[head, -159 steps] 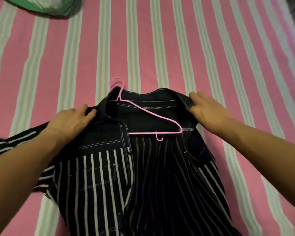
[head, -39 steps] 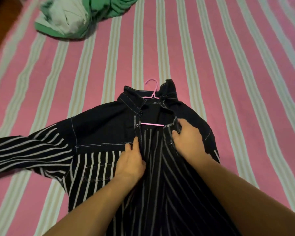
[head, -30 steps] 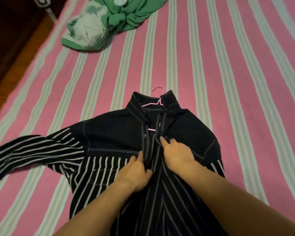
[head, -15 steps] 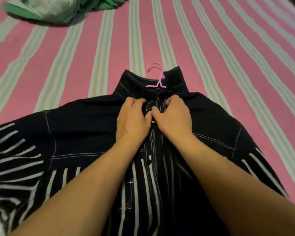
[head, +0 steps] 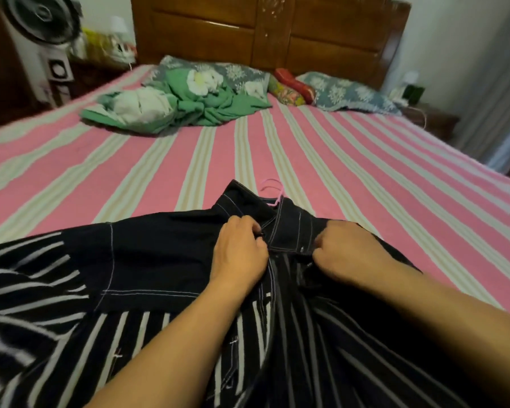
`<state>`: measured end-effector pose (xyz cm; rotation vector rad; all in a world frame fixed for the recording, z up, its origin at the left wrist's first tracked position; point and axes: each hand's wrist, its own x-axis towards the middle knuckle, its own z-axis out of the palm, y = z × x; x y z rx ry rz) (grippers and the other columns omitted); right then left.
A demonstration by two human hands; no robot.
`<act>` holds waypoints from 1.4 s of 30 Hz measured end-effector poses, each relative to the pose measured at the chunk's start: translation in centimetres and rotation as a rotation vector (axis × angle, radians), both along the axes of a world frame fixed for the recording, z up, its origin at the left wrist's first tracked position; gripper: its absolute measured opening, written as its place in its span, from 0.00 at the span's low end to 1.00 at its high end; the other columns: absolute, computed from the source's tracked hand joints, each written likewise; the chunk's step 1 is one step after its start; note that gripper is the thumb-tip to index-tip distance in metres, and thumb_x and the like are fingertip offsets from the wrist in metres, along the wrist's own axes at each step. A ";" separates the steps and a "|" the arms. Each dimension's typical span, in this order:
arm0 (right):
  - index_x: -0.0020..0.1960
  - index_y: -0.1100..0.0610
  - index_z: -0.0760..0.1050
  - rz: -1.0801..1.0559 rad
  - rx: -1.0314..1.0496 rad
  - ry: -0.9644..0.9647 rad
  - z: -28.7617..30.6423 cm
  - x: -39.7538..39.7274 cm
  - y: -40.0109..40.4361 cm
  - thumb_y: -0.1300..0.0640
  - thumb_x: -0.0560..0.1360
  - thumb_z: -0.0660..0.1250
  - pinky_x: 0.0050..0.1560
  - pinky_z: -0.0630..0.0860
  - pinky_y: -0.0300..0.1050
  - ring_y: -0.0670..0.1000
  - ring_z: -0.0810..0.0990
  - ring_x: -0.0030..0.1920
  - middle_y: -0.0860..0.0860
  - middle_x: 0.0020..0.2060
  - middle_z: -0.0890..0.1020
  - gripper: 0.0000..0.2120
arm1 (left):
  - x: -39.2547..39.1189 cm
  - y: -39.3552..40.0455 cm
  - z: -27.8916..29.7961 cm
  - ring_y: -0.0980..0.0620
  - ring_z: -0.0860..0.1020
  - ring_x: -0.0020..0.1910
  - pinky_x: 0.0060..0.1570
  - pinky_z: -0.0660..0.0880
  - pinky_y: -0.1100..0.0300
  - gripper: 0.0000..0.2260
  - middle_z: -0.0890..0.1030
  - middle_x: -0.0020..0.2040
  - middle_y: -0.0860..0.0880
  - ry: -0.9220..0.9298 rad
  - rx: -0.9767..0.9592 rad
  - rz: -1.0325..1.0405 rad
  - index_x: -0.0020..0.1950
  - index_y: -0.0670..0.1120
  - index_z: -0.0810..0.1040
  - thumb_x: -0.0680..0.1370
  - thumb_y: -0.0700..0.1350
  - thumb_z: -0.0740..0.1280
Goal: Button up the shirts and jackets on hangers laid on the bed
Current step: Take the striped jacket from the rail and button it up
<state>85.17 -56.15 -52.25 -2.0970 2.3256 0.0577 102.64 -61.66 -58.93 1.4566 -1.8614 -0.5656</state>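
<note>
Both hands had drawn slightly apart since half a second earlier. On the bed [head: 365,184], left hand [head: 239,251] and right hand [head: 346,248] each pinched the striped jacket [head: 147,260] near its collar; no button looked fastened yet.

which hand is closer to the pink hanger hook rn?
Left. The left hand pinches the jacket placket just below-left of the pink hanger hook; the right hand grips the other front edge, farther off to the lower right.
</note>
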 end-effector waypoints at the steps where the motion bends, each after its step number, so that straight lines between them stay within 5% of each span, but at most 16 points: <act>1: 0.47 0.58 0.80 0.057 -0.015 0.023 -0.8 0.1 0.4 0.56 0.75 0.63 0.49 0.74 0.50 0.57 0.74 0.50 0.54 0.48 0.75 0.09 | 0.0 0.5 0.0 0.48 0.73 0.58 0.57 0.73 0.51 0.06 0.73 0.56 0.50 -0.021 0.006 -0.013 0.56 0.48 0.77 0.80 0.44 0.65; 6: 0.74 0.55 0.67 0.177 -0.052 -0.010 -2.8 0.6 1.8 0.57 0.77 0.65 0.60 0.72 0.52 0.58 0.72 0.60 0.54 0.62 0.75 0.25 | 0.4 3.4 0.2 0.49 0.64 0.69 0.70 0.66 0.54 0.15 0.73 0.65 0.49 -0.230 0.013 -0.027 0.66 0.47 0.76 0.82 0.52 0.63; 9: 0.68 0.52 0.72 0.121 -0.033 -0.162 -0.5 1.1 0.9 0.44 0.79 0.62 0.58 0.75 0.52 0.57 0.77 0.59 0.53 0.59 0.80 0.21 | 0.6 4.1 0.6 0.50 0.62 0.71 0.73 0.62 0.55 0.20 0.71 0.69 0.49 -0.275 0.037 -0.047 0.73 0.47 0.72 0.83 0.52 0.60; 13: 0.66 0.55 0.72 0.015 0.030 -0.084 0.4 2.9 -1.3 0.26 0.74 0.57 0.55 0.75 0.52 0.58 0.79 0.58 0.55 0.59 0.80 0.36 | 0.1 2.4 0.9 0.48 0.68 0.69 0.68 0.64 0.52 0.18 0.73 0.69 0.49 -0.347 0.072 0.040 0.73 0.51 0.72 0.85 0.53 0.56; 18: 0.59 0.57 0.77 -0.092 0.014 -0.083 -1.0 4.2 -4.8 0.51 0.78 0.66 0.52 0.78 0.51 0.58 0.80 0.55 0.55 0.56 0.81 0.13 | -1.5 -2.0 1.7 0.46 0.76 0.61 0.60 0.73 0.50 0.17 0.78 0.61 0.49 -0.380 0.192 0.034 0.63 0.51 0.77 0.79 0.59 0.68; 23: 0.56 0.55 0.75 -0.121 0.129 -0.297 -1.3 2.4 -5.1 0.44 0.73 0.73 0.46 0.77 0.47 0.56 0.81 0.49 0.54 0.50 0.81 0.19 | -1.1 -2.7 0.8 0.49 0.76 0.54 0.54 0.75 0.52 0.07 0.79 0.53 0.51 -0.347 0.126 -0.044 0.55 0.53 0.78 0.81 0.53 0.66; 26: 0.44 0.56 0.72 -0.082 0.206 -0.221 -0.4 2.0 -5.7 0.57 0.76 0.70 0.39 0.72 0.45 0.55 0.78 0.41 0.53 0.42 0.77 0.07 | -0.3 -3.6 1.6 0.54 0.80 0.53 0.53 0.76 0.58 0.12 0.83 0.53 0.55 -0.217 0.255 -0.116 0.54 0.55 0.83 0.81 0.42 0.62; 28: 0.39 0.57 0.70 -0.099 0.186 -0.202 -0.3 1.7 -6.0 0.63 0.75 0.67 0.37 0.70 0.43 0.55 0.75 0.39 0.53 0.36 0.74 0.09 | 0.2 -3.8 1.9 0.57 0.81 0.49 0.51 0.76 0.61 0.09 0.83 0.49 0.58 -0.178 0.290 -0.147 0.53 0.55 0.84 0.80 0.43 0.67; 31: 0.43 0.60 0.79 -0.227 0.099 -0.514 -0.9 -1.0 -6.6 0.64 0.73 0.69 0.33 0.71 0.42 0.56 0.80 0.38 0.55 0.36 0.80 0.01 | 0.1 -3.9 1.9 0.58 0.79 0.44 0.47 0.75 0.61 0.04 0.81 0.42 0.57 -0.175 0.278 -0.131 0.49 0.56 0.82 0.76 0.48 0.74; 34: 0.46 0.65 0.80 -0.389 0.059 -1.277 -1.2 -2.9 -6.2 0.66 0.73 0.70 0.37 0.76 0.45 0.57 0.81 0.34 0.60 0.36 0.82 0.03 | -0.5 -3.8 2.1 0.55 0.80 0.45 0.49 0.76 0.58 0.06 0.80 0.40 0.57 -0.216 0.226 -0.075 0.43 0.56 0.80 0.74 0.48 0.76; 36: 0.45 0.64 0.79 -0.394 0.096 -1.582 -1.0 -2.9 -6.0 0.67 0.75 0.67 0.37 0.77 0.47 0.57 0.81 0.32 0.60 0.35 0.81 0.02 | -1.0 -3.3 2.3 0.52 0.80 0.47 0.49 0.77 0.56 0.06 0.81 0.42 0.55 -0.255 0.169 -0.055 0.43 0.54 0.79 0.74 0.47 0.75; 42: 0.47 0.65 0.79 -0.337 0.032 -1.608 -2.0 -0.2 -6.3 0.68 0.77 0.69 0.32 0.78 0.45 0.55 0.79 0.31 0.59 0.32 0.80 0.01 | -1.7 -2.5 2.9 0.49 0.81 0.44 0.45 0.77 0.56 0.03 0.83 0.42 0.50 -0.237 0.051 -0.009 0.43 0.51 0.82 0.76 0.45 0.72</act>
